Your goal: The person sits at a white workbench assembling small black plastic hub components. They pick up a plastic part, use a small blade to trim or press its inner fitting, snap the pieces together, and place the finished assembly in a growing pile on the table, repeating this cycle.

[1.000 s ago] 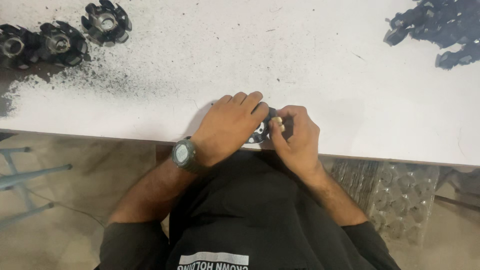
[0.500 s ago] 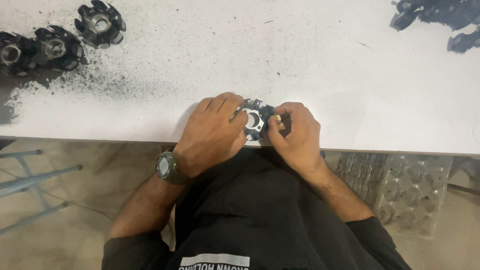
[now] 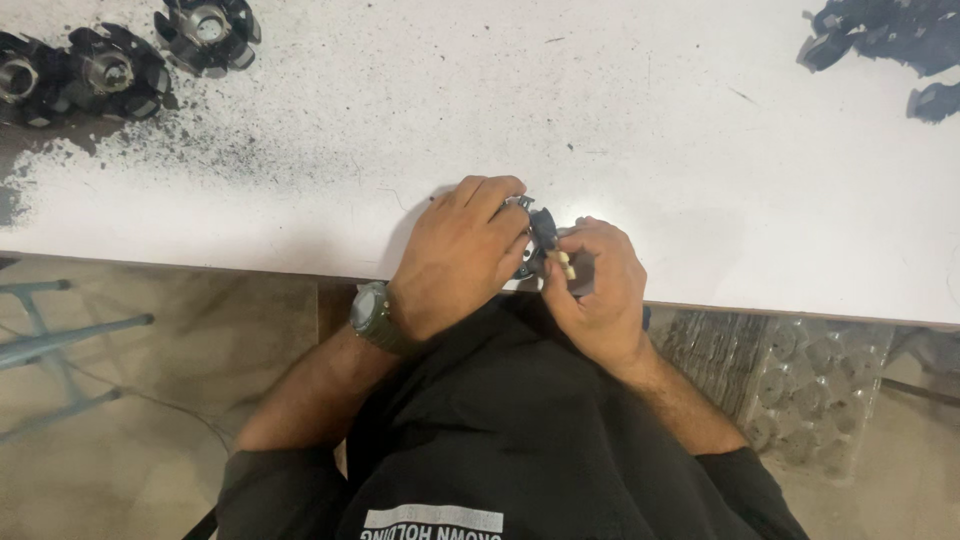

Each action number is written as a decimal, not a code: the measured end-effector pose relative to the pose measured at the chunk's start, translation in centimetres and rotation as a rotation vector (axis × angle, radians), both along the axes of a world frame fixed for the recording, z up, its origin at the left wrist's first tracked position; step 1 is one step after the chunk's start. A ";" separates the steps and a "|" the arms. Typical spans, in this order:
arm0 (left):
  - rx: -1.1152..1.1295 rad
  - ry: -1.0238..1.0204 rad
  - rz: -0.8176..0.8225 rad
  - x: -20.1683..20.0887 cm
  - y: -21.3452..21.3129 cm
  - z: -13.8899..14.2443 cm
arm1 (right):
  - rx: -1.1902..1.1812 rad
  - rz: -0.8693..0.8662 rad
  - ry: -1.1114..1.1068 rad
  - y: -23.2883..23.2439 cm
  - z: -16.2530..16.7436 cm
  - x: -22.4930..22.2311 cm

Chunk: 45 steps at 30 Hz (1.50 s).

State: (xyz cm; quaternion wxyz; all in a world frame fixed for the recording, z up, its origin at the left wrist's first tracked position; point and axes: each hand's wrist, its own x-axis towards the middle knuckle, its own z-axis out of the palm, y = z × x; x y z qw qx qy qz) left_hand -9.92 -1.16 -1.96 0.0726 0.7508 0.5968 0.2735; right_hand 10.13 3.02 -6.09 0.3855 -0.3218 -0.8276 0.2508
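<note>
Together, both hands (image 3: 530, 265) gripping small black part (image 3: 543, 232)

I seem to be in a workshop: my white worktable (image 3: 700, 130) is peppered with black grime (image 3: 150, 150), dark round machine parts (image 3: 205, 30) sit along its far edge, and clear plastic part trays (image 3: 820, 385) lie below on the floor.

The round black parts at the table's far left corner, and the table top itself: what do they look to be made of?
The round black parts look like moulded plastic or coated metal: matte black fins around a shiny silvery centre, which seems metal. I cannot tell more closely. The table top looks like a white laminate or painted board, smooth and flat, dirtied by black speckles near those parts.
</note>
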 end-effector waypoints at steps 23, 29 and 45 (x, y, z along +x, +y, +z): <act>0.103 -0.294 0.149 1.0 -1.4 -1.9 | 0.097 -0.001 -0.031 -0.2 0.9 -0.7; 0.092 -0.211 0.139 0.8 -1.2 -1.4 | 0.100 0.007 -0.055 0.1 1.5 -0.7; 0.097 -0.239 0.225 2.6 -1.1 -3.0 | 0.083 0.017 -0.037 0.2 1.8 -0.4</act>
